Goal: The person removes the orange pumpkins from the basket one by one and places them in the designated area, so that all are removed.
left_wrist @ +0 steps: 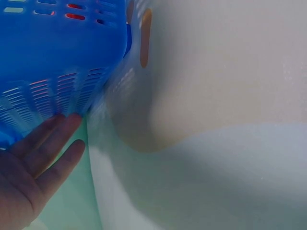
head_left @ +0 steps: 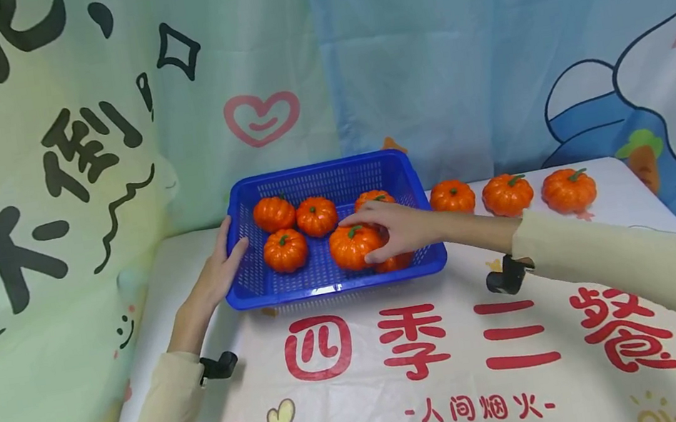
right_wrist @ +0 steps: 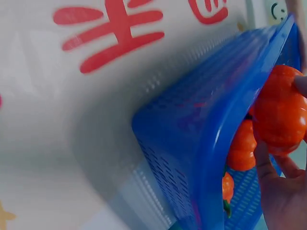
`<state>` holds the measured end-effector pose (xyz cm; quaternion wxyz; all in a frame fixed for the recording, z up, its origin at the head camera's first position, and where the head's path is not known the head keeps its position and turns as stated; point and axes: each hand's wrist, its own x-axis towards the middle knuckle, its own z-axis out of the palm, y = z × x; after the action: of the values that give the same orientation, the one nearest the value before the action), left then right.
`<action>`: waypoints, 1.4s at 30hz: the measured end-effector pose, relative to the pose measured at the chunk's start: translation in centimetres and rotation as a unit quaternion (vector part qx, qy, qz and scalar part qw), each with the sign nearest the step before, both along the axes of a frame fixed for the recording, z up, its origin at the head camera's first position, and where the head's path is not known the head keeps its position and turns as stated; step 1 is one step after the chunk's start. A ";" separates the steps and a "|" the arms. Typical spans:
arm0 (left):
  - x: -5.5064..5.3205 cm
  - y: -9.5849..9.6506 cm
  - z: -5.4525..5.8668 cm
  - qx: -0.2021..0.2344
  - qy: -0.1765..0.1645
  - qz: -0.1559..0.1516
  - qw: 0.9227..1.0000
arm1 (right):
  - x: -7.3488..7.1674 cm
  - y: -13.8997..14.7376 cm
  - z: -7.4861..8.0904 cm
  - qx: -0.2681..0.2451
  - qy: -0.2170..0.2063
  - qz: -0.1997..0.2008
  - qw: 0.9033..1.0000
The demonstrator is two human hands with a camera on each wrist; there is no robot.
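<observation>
A blue plastic basket [head_left: 336, 287] with slotted walls stands at the back of the table, several small orange pumpkins inside. My right hand [head_left: 401, 222] grips one pumpkin [head_left: 352, 246] above the basket floor, thumb and fingers around its side. In the right wrist view that pumpkin [right_wrist: 279, 108] is raised over another pumpkin [right_wrist: 242, 146]. My left hand [head_left: 217, 275] holds the basket's left rim, thumb over the edge and fingers along the outside. The left wrist view shows those fingers [left_wrist: 53, 143] against the slotted wall [left_wrist: 62, 91]. Pumpkins beneath my right hand are partly hidden.
To the right of the basket, three pumpkins stand in a row: one by the rim [head_left: 453, 196], a middle one [head_left: 507, 195] and an outer one [head_left: 569, 191]. A printed white cloth [head_left: 364, 395] covers the table. Printed curtains [head_left: 406, 50] hang behind and at left.
</observation>
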<state>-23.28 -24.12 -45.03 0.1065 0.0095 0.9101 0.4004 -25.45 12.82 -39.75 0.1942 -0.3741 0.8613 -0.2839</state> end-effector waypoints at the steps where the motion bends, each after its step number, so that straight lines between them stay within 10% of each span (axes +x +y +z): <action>1: 0.0 0.0 0.0 0.001 -0.001 -0.001 1.000 | 0.5 0.3 0.3 -0.010 -0.001 -0.006 1.000; 23: 0.0 0.0 -0.2 0.002 -0.004 -0.004 1.000 | 9.7 7.8 2.3 -0.078 0.052 -0.080 0.992; 34: -0.1 0.0 0.2 0.000 0.000 -0.004 1.000 | 8.4 14.0 2.0 -0.090 0.088 -0.244 0.961; 42: 0.0 0.0 -0.1 0.000 -0.001 -0.004 1.000 | 6.7 17.3 0.3 -0.051 0.078 -0.291 0.952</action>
<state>-23.31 -24.15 -45.13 0.1091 0.0128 0.9100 0.3997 -18.74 30.08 -39.42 0.0158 -0.1374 0.9298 -0.3410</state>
